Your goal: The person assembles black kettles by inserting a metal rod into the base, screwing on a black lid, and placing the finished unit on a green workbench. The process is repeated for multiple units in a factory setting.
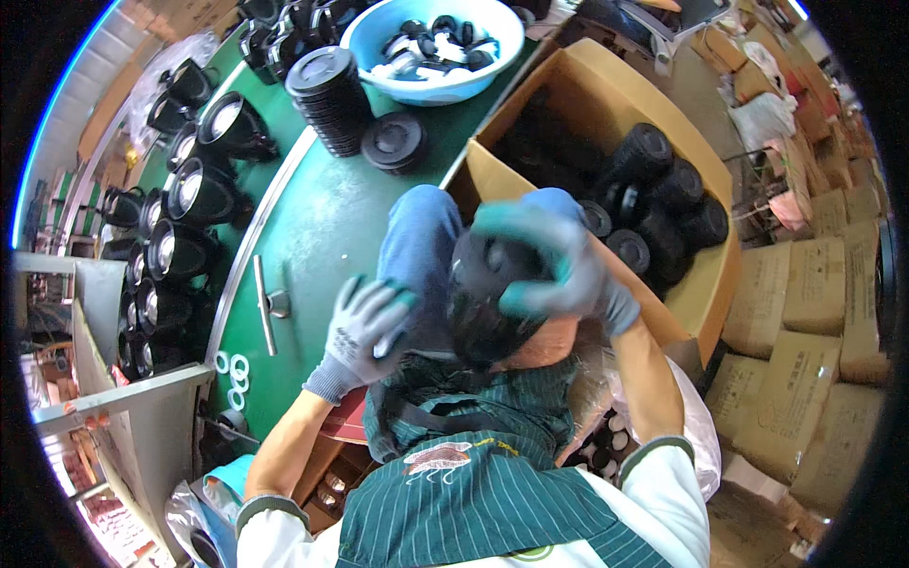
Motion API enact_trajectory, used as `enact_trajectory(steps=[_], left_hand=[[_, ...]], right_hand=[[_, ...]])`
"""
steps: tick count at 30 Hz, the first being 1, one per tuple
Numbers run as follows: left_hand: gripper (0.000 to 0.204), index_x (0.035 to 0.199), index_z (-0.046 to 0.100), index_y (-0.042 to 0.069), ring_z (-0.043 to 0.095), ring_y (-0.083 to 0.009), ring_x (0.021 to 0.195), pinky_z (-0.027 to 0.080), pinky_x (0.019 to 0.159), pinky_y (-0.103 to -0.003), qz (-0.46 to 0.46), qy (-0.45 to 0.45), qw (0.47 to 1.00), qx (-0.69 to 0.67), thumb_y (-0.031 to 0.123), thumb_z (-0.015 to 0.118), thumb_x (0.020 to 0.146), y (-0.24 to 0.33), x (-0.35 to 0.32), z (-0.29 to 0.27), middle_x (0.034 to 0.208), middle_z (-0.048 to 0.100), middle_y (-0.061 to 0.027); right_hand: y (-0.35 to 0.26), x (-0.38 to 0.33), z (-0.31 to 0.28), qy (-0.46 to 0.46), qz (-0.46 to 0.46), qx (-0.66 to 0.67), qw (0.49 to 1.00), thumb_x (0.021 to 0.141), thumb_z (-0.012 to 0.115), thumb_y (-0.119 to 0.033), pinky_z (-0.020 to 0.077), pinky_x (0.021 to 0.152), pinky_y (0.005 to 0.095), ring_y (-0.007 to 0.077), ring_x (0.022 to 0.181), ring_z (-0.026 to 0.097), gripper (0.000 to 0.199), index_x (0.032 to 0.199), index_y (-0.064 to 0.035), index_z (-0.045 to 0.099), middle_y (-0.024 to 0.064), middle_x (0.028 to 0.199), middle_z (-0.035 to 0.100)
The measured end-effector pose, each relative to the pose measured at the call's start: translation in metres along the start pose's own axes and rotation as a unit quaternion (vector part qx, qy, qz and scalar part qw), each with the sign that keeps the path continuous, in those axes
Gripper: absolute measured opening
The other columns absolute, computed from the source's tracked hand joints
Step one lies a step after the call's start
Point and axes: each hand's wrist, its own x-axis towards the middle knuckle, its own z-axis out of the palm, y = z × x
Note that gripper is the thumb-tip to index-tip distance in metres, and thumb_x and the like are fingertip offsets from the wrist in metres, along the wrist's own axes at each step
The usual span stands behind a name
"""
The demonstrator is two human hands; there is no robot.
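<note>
A rounded black object with a glossy lower part point(488, 327) sits on the person's blue-trousered lap point(417, 237), at the centre of the frame. The right hand point(576, 270), in a grey-and-green knitted glove, curves its fingers and thumb about the object's top; motion blur hides whether they grasp it, so I cannot tell. The left hand point(367, 327), gloved alike, is left of centre, its fingers spread and released, holding nothing. At upper centre, a stack of round black ribbed lids point(327, 95) stands on the green tabletop point(317, 218), near a light-blue plastic basin point(445, 93). An open brown cardboard box point(712, 284) holding black round pieces point(644, 156) fills the upper right.
</note>
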Motion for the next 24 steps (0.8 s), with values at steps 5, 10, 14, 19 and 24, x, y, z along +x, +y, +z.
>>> enact_trajectory(steps=[5, 10, 14, 19, 24], left_hand=[[0.074, 0.145, 0.047, -0.002, 0.054, -0.0412, 0.128, 0.04, 0.111, -0.052, -0.44, 0.174, 0.829, 0.299, 0.042, 0.072, 0.09, -0.111, -0.085, 0.034, 0.136, 0.057, -0.0285], [0.054, 0.134, 0.059, 0.001, 0.072, -0.0364, 0.1, 0.057, 0.087, -0.044, -0.513, 0.16, 0.838, 0.092, 0.035, 0.071, 0.094, -0.176, -0.148, 0.038, 0.112, 0.073, -0.022], [0.042, 0.128, 0.064, -0.001, 0.076, -0.0184, 0.09, 0.061, 0.08, -0.035, -0.33, 0.122, 0.922, -0.164, 0.016, 0.076, 0.092, -0.089, -0.015, -0.017, 0.104, 0.078, -0.0112], [0.057, 0.134, 0.062, 0.003, 0.075, -0.0268, 0.096, 0.059, 0.088, -0.04, -0.068, -0.141, 0.947, -0.279, 0.023, 0.081, 0.085, -0.009, 0.087, -0.07, 0.106, 0.075, -0.0175], [0.055, 0.133, 0.058, 0.004, 0.071, -0.0395, 0.092, 0.057, 0.083, -0.045, -0.067, -0.22, 0.959, -0.168, 0.03, 0.075, 0.088, 0.012, 0.082, -0.082, 0.104, 0.07, -0.0206]], right_hand=[[0.031, -0.007, 0.099, 0.042, -0.044, -0.233, 0.971, 0.073, 0.084, -0.053, 0.0446, 0.108, 0.0481, 0.0367, 0.129, 0.057, 0.082, 0.14, -0.0119, 0.061, 0.0196, 0.141, 0.058], [0.046, -0.001, 0.109, 0.147, 0.045, 0.101, 0.983, 0.098, 0.044, -0.074, 0.0457, 0.112, 0.0435, 0.0321, 0.133, 0.057, 0.097, 0.155, 0.0044, 0.037, 0.0223, 0.153, 0.046], [0.071, 0.007, 0.131, 0.289, 0.063, 0.26, 0.919, 0.103, 0.033, -0.071, 0.0469, 0.111, 0.0426, 0.0319, 0.131, 0.058, 0.092, 0.16, 0.0013, 0.028, 0.0218, 0.158, 0.041], [0.054, 0.016, 0.14, 0.332, 0.107, 0.277, 0.895, 0.106, 0.024, -0.067, 0.0454, 0.113, 0.0461, 0.0349, 0.132, 0.057, 0.087, 0.164, -0.0027, 0.02, 0.0246, 0.157, 0.041], [0.029, 0.021, 0.111, 0.357, 0.167, 0.555, 0.733, 0.103, 0.021, -0.073, 0.0473, 0.111, 0.057, 0.0493, 0.124, 0.061, 0.087, 0.165, -0.0124, 0.022, 0.0328, 0.148, 0.049]])
